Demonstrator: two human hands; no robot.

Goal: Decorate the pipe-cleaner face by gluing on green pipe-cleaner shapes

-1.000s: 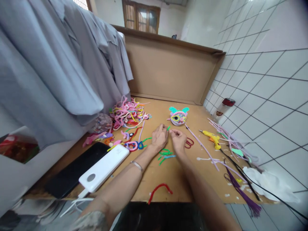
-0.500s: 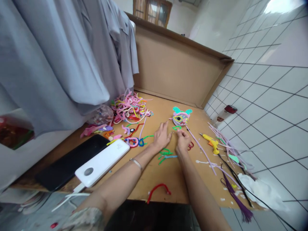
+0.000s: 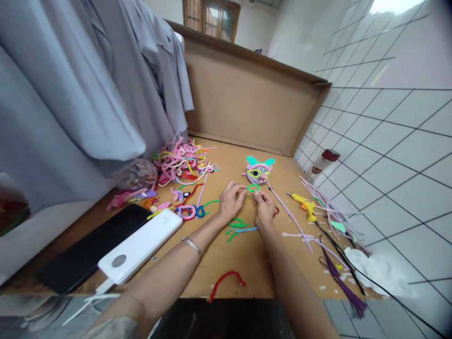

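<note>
A short green pipe cleaner, bent into a small ring, is between my hands above the tabletop. My right hand pinches its near right side between thumb and fingertips. The fingers of my left hand are curled, thumb and index finger drawn together at the ring's left side. Just behind it sits a round pipe-cleaner animal head with teal ears and a yellow-rimmed eye. Green pipe-cleaner pieces and a light blue one lie between my forearms. Partly hidden behind my right hand is a dark red piece.
A tangled pile of pipe cleaners lies at the left, near a white power bank and a black phone. To the right are a yellow glue gun, its cord, a purple tassel and a lidded jar.
My left hand has gone from stretched fingers to curled ones beside the green pipe cleaner. The green piece now shows as a rounder ring. The view has shifted slightly.
</note>
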